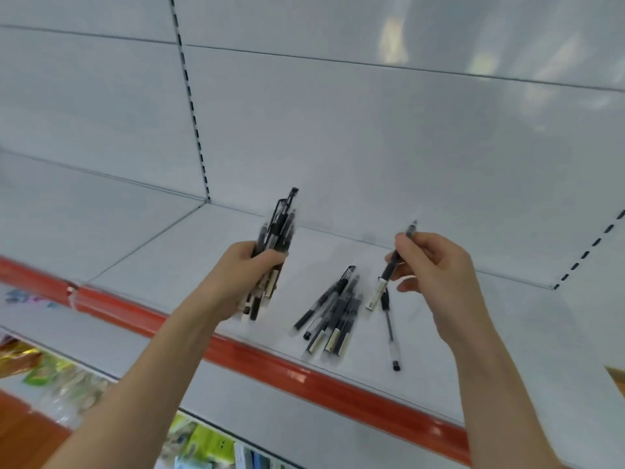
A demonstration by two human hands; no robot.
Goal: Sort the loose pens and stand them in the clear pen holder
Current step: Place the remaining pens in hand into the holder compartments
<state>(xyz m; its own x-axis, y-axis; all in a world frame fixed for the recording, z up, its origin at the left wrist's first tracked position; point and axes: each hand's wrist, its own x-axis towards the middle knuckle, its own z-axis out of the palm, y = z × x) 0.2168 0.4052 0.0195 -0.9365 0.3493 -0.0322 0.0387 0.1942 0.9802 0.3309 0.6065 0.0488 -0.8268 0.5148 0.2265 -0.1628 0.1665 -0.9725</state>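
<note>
The left hand (pixel 241 270) clutches a gathered bundle (pixel 274 242) while the right hand (pixel 429 265) pinches one pen (pixel 392 262), apparently sorting it, above the pile (pixel 333 316) near the shelf's (pixel 169 258) front edge.

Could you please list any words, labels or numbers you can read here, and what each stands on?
None can be read.
Bundle of pens in the left hand: clip print, blurred.
Blue marks at far left: blurred.
Packets on the lower shelf: print too small.
</note>
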